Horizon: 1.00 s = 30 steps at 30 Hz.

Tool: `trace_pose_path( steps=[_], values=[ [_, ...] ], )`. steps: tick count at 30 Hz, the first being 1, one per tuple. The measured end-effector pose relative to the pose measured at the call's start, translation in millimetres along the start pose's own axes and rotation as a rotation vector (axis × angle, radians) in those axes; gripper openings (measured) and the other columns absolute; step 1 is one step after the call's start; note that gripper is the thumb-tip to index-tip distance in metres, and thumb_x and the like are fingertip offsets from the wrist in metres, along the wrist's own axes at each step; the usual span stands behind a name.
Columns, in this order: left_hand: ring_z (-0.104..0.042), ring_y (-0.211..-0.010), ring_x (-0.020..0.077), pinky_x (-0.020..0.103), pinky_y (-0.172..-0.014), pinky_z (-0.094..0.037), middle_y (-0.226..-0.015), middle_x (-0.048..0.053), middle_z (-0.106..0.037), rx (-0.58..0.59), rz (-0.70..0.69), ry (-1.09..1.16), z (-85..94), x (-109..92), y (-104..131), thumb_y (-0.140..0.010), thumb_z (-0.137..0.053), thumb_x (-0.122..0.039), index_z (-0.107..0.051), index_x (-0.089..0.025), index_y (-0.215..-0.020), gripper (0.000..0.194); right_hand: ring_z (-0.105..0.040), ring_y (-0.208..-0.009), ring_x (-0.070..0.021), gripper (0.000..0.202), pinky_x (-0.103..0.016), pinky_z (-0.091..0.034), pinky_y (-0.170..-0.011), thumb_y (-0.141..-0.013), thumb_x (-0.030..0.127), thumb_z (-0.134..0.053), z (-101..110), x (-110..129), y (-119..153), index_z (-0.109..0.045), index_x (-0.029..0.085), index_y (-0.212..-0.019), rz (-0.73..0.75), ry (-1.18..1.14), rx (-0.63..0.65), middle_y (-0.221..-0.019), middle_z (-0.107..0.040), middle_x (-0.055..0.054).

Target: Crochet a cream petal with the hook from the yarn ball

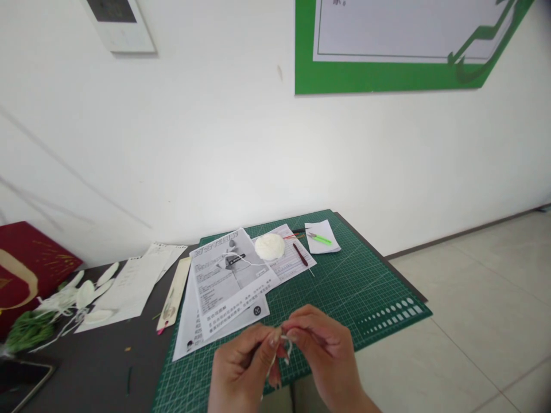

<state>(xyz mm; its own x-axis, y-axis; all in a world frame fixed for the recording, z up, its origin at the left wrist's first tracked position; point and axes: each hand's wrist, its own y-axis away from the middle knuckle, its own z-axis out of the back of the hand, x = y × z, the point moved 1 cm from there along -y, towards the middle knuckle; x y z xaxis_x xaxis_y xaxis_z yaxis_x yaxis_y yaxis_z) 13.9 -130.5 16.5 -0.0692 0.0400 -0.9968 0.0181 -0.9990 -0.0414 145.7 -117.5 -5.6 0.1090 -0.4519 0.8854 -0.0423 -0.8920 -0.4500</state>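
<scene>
My left hand point(243, 367) and my right hand point(329, 358) meet over the near edge of a green cutting mat point(344, 292). Both are closed, with thumbs and forefingers pinching a small bit of white yarn point(288, 347) between them. A loose strand hangs below the fingertips; the fingers hide its exact shape. Farther back on the mat sits a round ball of white yarn point(270, 248), its tail trailing left across a printed sheet point(232, 287). To the ball's right lies a crochet hook point(301, 256) with a dark red handle.
Bright green thread snips point(321, 238) rest on white paper point(329, 245) at the back. At left, on the dark table, are a bookmark-like strip point(175, 295), white leaf-shaped pieces point(86, 294), green yarn point(30, 331) and a red folder-like item point(34, 269). A white wall stands behind.
</scene>
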Motion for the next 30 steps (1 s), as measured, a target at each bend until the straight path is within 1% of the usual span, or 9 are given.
trace_pose_path(
  steps=[4,8,10,12,14,17,19,22,30],
  values=[
    [-0.050,-0.047,0.0114,0.020,-0.047,-0.035,-0.049,0.000,-0.054,0.146,-0.081,-0.173,-0.7,-8,-1,-0.080,-0.061,-0.024,-0.067,-0.017,-0.055,0.026,-0.059,-0.064,-0.0115,0.014,-0.020,-0.046,-0.059,-0.083,0.015,-0.062,3,9,-12,-0.068,0.017,-0.072,0.020,0.103,0.022,-0.068,-0.063,-0.001],
    [-0.046,-0.040,0.0090,0.019,-0.041,-0.032,-0.046,-0.001,-0.051,0.310,-0.023,-0.132,3.0,-9,-7,-0.079,-0.058,-0.022,-0.066,-0.016,-0.051,0.029,-0.057,-0.064,-0.0128,0.020,-0.023,-0.044,-0.060,-0.085,0.017,-0.057,0,20,-25,-0.065,0.015,-0.067,0.143,0.284,0.131,-0.066,-0.060,-0.002],
    [-0.044,-0.039,0.0080,0.018,-0.041,-0.031,-0.045,-0.002,-0.050,0.244,0.025,-0.053,5.3,-7,-8,-0.078,-0.060,-0.024,-0.066,-0.015,-0.051,0.029,-0.058,-0.066,-0.0130,0.020,-0.023,-0.045,-0.062,-0.087,0.020,-0.056,-2,21,-28,-0.066,0.016,-0.071,0.079,0.267,0.185,-0.069,-0.061,-0.002],
    [-0.044,-0.040,0.0076,0.018,-0.043,-0.034,-0.044,-0.002,-0.051,0.134,0.070,0.042,6.7,-5,-8,-0.077,-0.063,-0.027,-0.067,-0.015,-0.053,0.027,-0.061,-0.073,-0.0140,0.011,-0.023,-0.048,-0.064,-0.085,0.025,-0.060,-4,18,-27,-0.066,0.019,-0.093,-0.085,0.154,0.266,-0.083,-0.065,-0.003],
    [-0.048,-0.046,0.0086,0.017,-0.047,-0.038,-0.048,-0.002,-0.055,0.026,0.105,0.154,7.2,-2,-8,-0.074,-0.069,-0.028,-0.070,-0.015,-0.057,0.022,-0.064,-0.081,-0.0157,0.038,-0.023,-0.050,-0.066,-0.080,0.027,-0.068,-7,13,-21,-0.057,0.024,-0.116,-0.249,0.046,0.375,-0.097,-0.066,-0.004],
    [-0.050,-0.047,0.0099,0.018,-0.042,-0.040,-0.053,0.000,-0.059,-0.023,0.173,0.283,6.1,2,-9,-0.069,-0.075,-0.032,-0.072,-0.015,-0.060,0.019,-0.064,-0.067,-0.0137,0.036,-0.022,-0.050,-0.060,-0.084,0.025,-0.063,-13,7,-10,-0.053,0.023,-0.118,-0.326,0.027,0.439,-0.085,-0.066,-0.001],
    [-0.048,-0.041,0.0091,0.018,-0.038,-0.038,-0.050,0.000,-0.058,-0.006,0.211,0.337,5.5,5,-10,-0.068,-0.076,-0.036,-0.074,-0.015,-0.063,0.022,-0.061,-0.058,-0.0125,0.020,-0.022,-0.049,-0.057,-0.090,0.024,-0.051,-18,5,-2,-0.057,0.020,-0.109,-0.257,0.105,0.402,-0.073,-0.064,0.000],
    [-0.048,-0.036,0.0082,0.018,-0.035,-0.038,-0.048,0.000,-0.060,-0.042,0.255,0.391,6.6,11,-11,-0.066,-0.078,-0.041,-0.075,-0.015,-0.067,0.026,-0.062,-0.056,-0.0136,0.022,-0.022,-0.050,-0.057,-0.093,0.024,-0.043,-22,2,7,-0.059,0.017,-0.106,-0.097,0.257,0.315,-0.069,-0.065,-0.002],
    [-0.032,-0.029,0.0015,0.012,-0.028,-0.023,-0.041,-0.005,-0.047,-0.016,0.366,0.365,8.2,22,-11,-0.057,-0.080,-0.050,-0.068,-0.013,-0.061,0.040,-0.072,-0.062,-0.0148,0.028,-0.016,-0.056,-0.055,-0.093,0.028,-0.050,-16,-7,22,-0.057,0.019,-0.118,0.305,0.447,0.012,-0.083,-0.076,-0.006]
  ],
)
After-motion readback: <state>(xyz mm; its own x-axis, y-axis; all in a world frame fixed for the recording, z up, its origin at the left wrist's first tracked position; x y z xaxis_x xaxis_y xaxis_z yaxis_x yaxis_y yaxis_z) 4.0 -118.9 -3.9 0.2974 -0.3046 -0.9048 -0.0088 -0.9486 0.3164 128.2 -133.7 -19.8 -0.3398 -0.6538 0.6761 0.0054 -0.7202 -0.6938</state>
